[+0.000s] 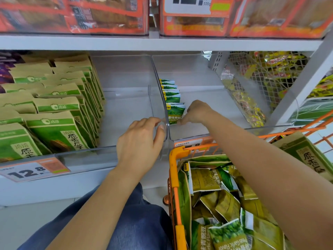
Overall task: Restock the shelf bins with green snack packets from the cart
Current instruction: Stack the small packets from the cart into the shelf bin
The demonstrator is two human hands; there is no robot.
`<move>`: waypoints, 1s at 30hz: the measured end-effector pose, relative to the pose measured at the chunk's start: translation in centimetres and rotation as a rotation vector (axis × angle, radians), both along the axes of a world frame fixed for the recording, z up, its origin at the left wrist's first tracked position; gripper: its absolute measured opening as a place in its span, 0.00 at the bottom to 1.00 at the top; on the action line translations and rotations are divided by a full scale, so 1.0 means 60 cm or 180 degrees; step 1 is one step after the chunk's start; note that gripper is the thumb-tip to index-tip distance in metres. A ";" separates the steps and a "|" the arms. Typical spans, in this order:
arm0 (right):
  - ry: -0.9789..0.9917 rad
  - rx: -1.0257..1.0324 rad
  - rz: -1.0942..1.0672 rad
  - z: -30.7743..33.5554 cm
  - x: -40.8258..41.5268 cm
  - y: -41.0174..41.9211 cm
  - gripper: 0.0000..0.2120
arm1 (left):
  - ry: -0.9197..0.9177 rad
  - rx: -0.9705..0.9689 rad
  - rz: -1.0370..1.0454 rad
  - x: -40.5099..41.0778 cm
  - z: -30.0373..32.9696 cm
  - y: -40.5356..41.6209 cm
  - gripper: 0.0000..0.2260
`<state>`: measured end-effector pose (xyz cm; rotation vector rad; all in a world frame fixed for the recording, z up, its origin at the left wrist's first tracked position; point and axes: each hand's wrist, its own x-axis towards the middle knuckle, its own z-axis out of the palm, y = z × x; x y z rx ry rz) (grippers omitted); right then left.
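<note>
Spanning the whole view, a grey metal shelf (162,44) carrying clear plastic bins. Above it, orange-red boxed goods (100,15) and a white price card (187,5). Left of the left hand's fingers, rows of kraft-and-green sunflower seed bags (54,112) standing upright in the left bin (124,98), with a bare stretch of bin floor between bags and hand. Below and right of both hands, an orange wire cart (173,170) heaped with green snack packets (216,204), lying loose at all angles, garlic-flavour pea print showing on several. Beyond the right hand's fingers, the right bin (201,73) holding a short row of green packets (171,92) standing upright against its left wall, one behind another. Further right, a mesh panel (261,82) with yellow and red packets behind it. Under the left forearm, a price label (34,170) reading 12.8 on the shelf edge, and blue denim trousers (137,222) below.

Left hand (140,141) with curled fingers (153,121) and thumb closing around the clear divider wall (162,112) between the two bins, near its front corner. Right hand (198,112) reaching into the right bin, fingertips pinching the lower right edge of the front packet (175,113), upright and touching the row behind.
</note>
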<state>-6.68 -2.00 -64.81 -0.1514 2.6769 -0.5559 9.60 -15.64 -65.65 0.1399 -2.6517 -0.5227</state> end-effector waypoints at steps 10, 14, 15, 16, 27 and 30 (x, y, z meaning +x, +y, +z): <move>0.0488 -0.1367 0.0258 0.119 0.220 0.190 0.01 | 0.0152 0.0655 -0.1172 0.063 0.073 0.074 0.12; 0.0478 -0.0524 0.0606 0.045 0.252 0.201 0.03 | -0.1370 -0.1139 -0.1675 0.080 0.050 0.149 0.07; 0.0683 -0.0220 0.0630 0.030 0.250 0.199 0.06 | -0.1577 -0.1534 -0.1647 0.079 0.045 0.162 0.06; 0.0904 0.0085 0.0629 0.021 0.247 0.199 0.09 | -0.1678 -0.1819 -0.1600 0.079 0.042 0.173 0.05; 0.0094 -0.2398 -0.0053 0.038 0.247 0.205 0.18 | -0.0449 0.1099 -0.0888 0.080 0.047 0.127 0.06; -0.0213 -0.2717 -0.0044 0.044 0.253 0.203 0.22 | -0.0735 0.2886 -0.0675 0.076 0.058 0.121 0.05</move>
